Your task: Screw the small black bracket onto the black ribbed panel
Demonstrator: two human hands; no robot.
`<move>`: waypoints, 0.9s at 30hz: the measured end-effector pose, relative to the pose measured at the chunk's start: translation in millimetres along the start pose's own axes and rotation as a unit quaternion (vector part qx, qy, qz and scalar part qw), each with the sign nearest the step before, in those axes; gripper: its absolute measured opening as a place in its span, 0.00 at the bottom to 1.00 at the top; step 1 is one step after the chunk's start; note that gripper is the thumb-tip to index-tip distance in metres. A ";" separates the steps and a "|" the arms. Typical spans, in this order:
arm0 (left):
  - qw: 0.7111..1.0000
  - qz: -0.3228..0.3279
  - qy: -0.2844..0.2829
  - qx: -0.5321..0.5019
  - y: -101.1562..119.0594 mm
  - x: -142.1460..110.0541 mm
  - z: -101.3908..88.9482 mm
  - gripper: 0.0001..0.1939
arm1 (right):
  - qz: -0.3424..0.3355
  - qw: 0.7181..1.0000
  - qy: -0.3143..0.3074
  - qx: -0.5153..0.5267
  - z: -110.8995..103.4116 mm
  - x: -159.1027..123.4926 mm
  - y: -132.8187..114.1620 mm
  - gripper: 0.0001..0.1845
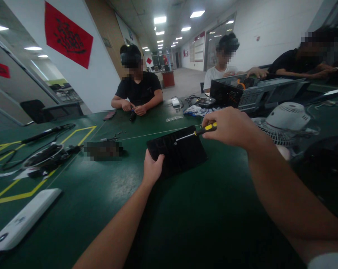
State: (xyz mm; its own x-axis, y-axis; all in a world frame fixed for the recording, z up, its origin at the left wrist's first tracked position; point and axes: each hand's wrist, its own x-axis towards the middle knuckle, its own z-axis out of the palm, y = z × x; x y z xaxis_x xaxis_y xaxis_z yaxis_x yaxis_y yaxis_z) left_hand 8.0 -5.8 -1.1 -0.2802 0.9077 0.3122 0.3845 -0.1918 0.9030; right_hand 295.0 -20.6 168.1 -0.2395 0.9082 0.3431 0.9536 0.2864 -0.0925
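My left hand (153,166) grips the left edge of a flat black panel (182,153), thumb on top. The panel is tilted up off the green table; its exact kind is too dark to make out. In my right hand (227,127) is a screwdriver (205,129) with a yellow and black handle, held from the right. Its long metal shaft points left across the panel. The tip meets a small round silvery spot (175,142), perhaps a screw, on the panel's face.
A white fan (288,119) and an open computer case (241,93) stand to the right. On the left lie a bundle of black cables (46,155), yellow tape marks and a long white object (26,218). A person (138,82) works across the table; two others sit farther right.
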 end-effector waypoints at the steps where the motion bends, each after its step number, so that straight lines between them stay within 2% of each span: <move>1: 1.000 0.000 0.000 0.001 0.8 -0.2 -0.1 0.19 | -0.001 1.000 0.008 0.001 0.1 0.1 0.1 0.15; 13: 1.000 -0.004 0.001 0.001 1.4 -0.4 -0.4 0.20 | -0.042 0.998 0.040 -0.003 10.0 3.7 -3.8 0.15; 27: 1.000 -0.003 0.004 -0.002 1.2 -0.2 0.4 0.19 | -0.043 0.998 0.031 -0.013 14.8 5.5 -7.1 0.15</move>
State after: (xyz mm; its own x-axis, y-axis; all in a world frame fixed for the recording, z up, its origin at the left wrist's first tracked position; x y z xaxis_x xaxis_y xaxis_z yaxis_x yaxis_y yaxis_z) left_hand 8.9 -6.1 -0.3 -0.2896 0.9057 0.3095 0.3796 -0.1881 0.9058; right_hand 284.3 -13.1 156.9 -0.3098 0.8595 0.4065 0.9346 0.3540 -0.0361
